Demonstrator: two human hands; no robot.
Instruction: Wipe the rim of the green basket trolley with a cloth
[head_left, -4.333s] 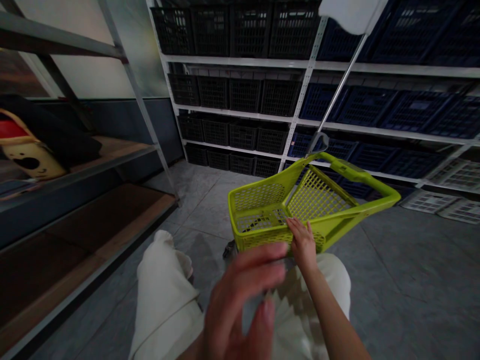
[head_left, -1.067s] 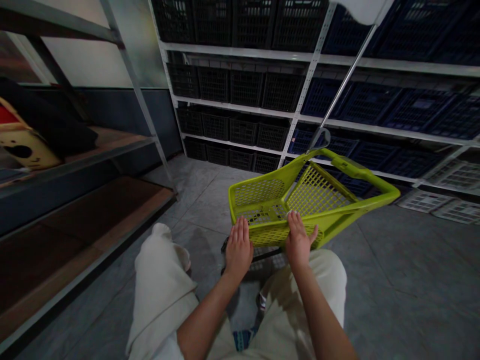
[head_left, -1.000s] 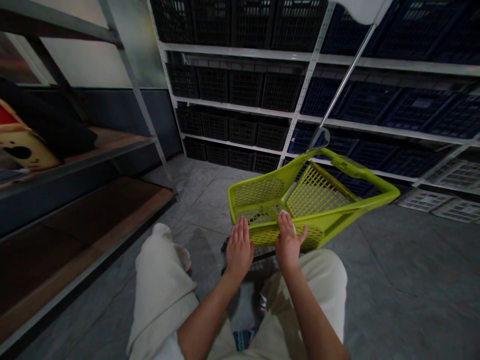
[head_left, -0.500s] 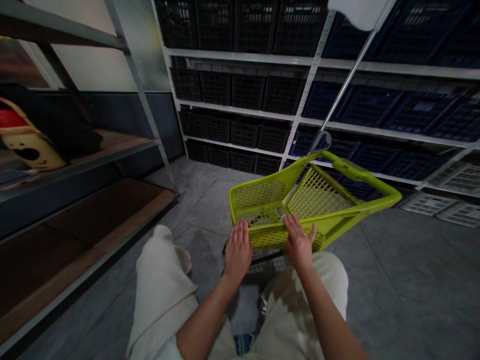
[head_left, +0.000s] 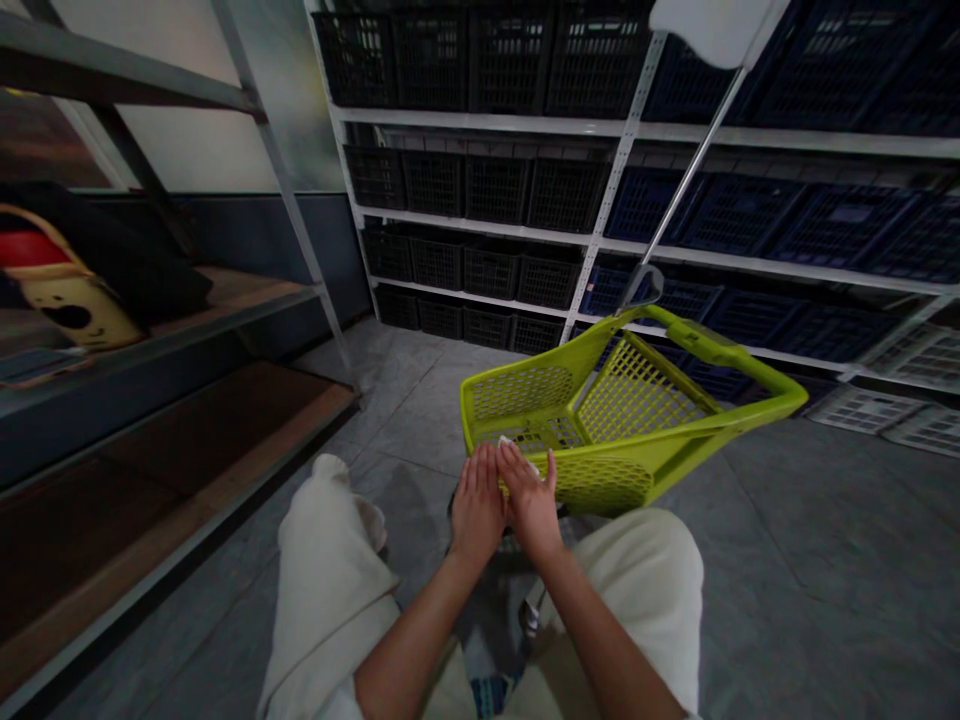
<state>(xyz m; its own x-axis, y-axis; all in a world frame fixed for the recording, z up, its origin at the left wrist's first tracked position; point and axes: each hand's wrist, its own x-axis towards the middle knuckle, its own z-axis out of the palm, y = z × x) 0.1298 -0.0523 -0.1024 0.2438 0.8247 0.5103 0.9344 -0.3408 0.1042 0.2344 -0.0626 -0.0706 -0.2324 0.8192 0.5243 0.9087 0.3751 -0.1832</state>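
Observation:
In front of my knees stands a lime-green plastic shopping cart [head_left: 600, 480] with latticed sides. My left hand [head_left: 478, 505] grips its near rim at the left corner, fingers laid over the edge and thumb hidden. Right beside it, my right hand [head_left: 531, 505] presses a crumpled white cloth [head_left: 505, 442] onto the same rim. Only small bits of that cloth show around the fingers; its thumb sticks up. The two hands touch or nearly touch.
Metal racks with black crates [head_left: 491, 185] and blue crates [head_left: 739, 215] line the back. White crates [head_left: 862, 405] sit low at right. A metal pole [head_left: 694, 165] rises behind the cart. On the left shelf [head_left: 247, 300] lie a yellow smiling-face container [head_left: 82, 310] and dark fabric.
My right hand has slid left along the cart's near rim with the white cloth, up against my left hand. My left hand stays at the corner.

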